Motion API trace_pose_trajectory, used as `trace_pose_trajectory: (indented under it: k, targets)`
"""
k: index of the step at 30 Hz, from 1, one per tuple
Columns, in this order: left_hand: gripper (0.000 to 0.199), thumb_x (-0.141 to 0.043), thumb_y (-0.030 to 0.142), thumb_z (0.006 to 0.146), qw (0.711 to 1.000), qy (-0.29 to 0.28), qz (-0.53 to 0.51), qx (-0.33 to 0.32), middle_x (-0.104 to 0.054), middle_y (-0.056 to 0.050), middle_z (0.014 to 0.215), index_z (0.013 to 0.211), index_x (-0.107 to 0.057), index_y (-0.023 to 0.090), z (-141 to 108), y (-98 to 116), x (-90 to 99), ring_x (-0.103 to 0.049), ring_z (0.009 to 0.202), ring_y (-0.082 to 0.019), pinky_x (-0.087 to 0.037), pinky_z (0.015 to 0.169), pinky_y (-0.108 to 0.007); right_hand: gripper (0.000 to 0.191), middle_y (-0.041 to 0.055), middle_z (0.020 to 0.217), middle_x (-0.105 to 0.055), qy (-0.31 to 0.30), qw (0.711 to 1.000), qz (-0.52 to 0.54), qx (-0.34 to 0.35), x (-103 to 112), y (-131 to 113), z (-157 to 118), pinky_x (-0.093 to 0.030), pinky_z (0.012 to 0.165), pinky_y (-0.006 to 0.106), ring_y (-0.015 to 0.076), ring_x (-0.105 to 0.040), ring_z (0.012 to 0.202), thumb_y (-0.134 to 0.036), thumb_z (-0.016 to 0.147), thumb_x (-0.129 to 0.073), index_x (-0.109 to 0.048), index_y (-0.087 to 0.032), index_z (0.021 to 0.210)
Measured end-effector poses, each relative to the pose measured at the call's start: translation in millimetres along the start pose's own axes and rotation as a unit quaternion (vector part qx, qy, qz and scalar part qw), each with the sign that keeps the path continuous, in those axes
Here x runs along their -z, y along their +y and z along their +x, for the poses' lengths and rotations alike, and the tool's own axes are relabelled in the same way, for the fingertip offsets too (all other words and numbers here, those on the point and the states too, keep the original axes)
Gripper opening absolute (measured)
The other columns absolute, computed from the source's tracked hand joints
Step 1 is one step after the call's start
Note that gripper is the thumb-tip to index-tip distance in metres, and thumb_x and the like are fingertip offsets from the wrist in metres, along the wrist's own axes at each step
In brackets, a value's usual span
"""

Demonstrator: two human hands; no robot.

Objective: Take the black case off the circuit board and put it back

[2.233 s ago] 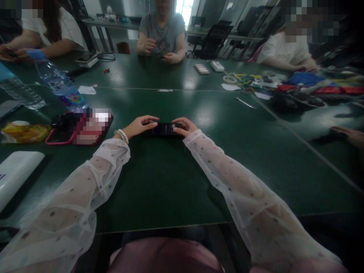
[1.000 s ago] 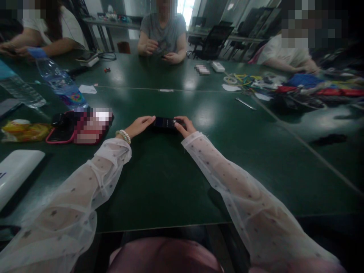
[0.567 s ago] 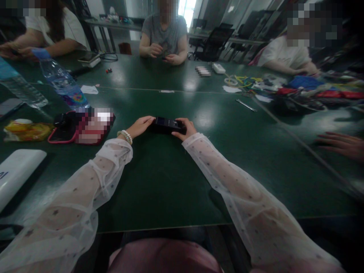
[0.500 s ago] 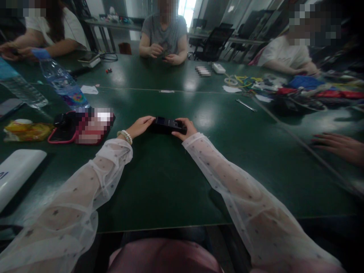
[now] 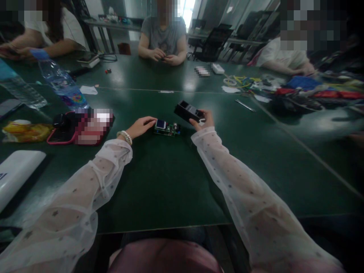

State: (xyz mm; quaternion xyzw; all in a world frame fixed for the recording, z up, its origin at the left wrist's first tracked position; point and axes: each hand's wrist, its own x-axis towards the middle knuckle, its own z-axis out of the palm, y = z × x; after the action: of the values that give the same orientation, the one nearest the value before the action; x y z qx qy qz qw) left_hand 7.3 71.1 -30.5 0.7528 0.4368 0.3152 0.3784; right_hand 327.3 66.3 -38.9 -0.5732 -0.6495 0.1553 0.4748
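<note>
A green circuit board (image 5: 167,130) with a small screen at its left end lies on the dark green table (image 5: 159,182). My left hand (image 5: 142,127), a beaded bracelet at its wrist, has its fingers closed at the board's screen end. My right hand (image 5: 204,119) grips the near right end of a black plastic case (image 5: 187,111) between thumb and fingers. The case is tilted and raised up and to the right of the board, apart from it. A rectangular opening shows near its far end.
To the left are a phone in a red case (image 5: 95,127), water bottles (image 5: 61,81), a yellow packet (image 5: 27,131) and a white power bank (image 5: 21,176). Cables and cloth (image 5: 307,89) are heaped at the right. A co-worker (image 5: 163,38) sits opposite, others at both sides.
The black case has come off the circuit board. My right hand has carried it up and to the right, exposing the board. My left hand has stayed in place.
</note>
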Motion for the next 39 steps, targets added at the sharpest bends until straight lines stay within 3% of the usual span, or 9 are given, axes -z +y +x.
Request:
trace_pose_trajectory:
  k: [6, 12, 26, 39]
  targets:
    - [0.039, -0.054, 0.04, 0.093, 1.0, -0.005, 0.014, -0.008, -0.066, -0.011, 0.124, 0.121, -0.065, 0.016, 1.3, -3.0, 0.8, -0.059, 0.117, -0.025, -0.041, 0.105, -0.046, 0.062, 0.0126, 0.112, -0.056, -0.012, 0.994, -0.097, -0.05, -3.5, 10.7, -6.8, -0.044, 0.102, 0.054, 0.0319, -0.056, 0.11, -0.042, 0.071, -0.069, -0.051, -0.022, 0.126]
    - [0.033, -0.061, 0.03, 0.088, 0.999, -0.016, 0.01, -0.026, -0.067, -0.01, 0.121, 0.117, -0.066, 0.017, 0.9, -3.6, 1.5, -0.06, 0.115, -0.025, -0.041, 0.106, -0.048, 0.067, 0.0129, 0.117, -0.055, -0.028, 0.991, -0.128, -0.031, -4.0, 4.7, -10.2, -0.042, 0.105, 0.059, 0.0372, -0.051, 0.118, -0.035, 0.071, -0.07, -0.047, -0.025, 0.133]
    - [0.036, -0.066, 0.034, 0.084, 0.999, -0.023, 0.032, -0.034, -0.068, -0.01, 0.121, 0.116, -0.066, 0.017, 0.5, -4.4, 3.1, -0.06, 0.115, -0.026, -0.04, 0.106, -0.049, 0.07, 0.0172, 0.127, -0.053, -0.072, 0.985, -0.159, -0.015, -2.7, 2.0, -7.7, -0.037, 0.102, 0.067, 0.0424, -0.043, 0.122, -0.036, 0.071, -0.07, -0.043, -0.024, 0.135]
    - [0.038, -0.065, 0.034, 0.086, 0.998, -0.027, 0.038, -0.037, -0.067, -0.011, 0.122, 0.119, -0.065, 0.016, 1.4, -10.4, 4.1, -0.06, 0.117, -0.026, -0.041, 0.106, -0.049, 0.072, 0.0176, 0.124, -0.055, -0.054, 0.982, -0.182, -0.015, -5.0, 3.7, -7.8, -0.041, 0.101, 0.063, 0.0418, -0.044, 0.121, -0.038, 0.069, -0.073, -0.047, -0.02, 0.134]
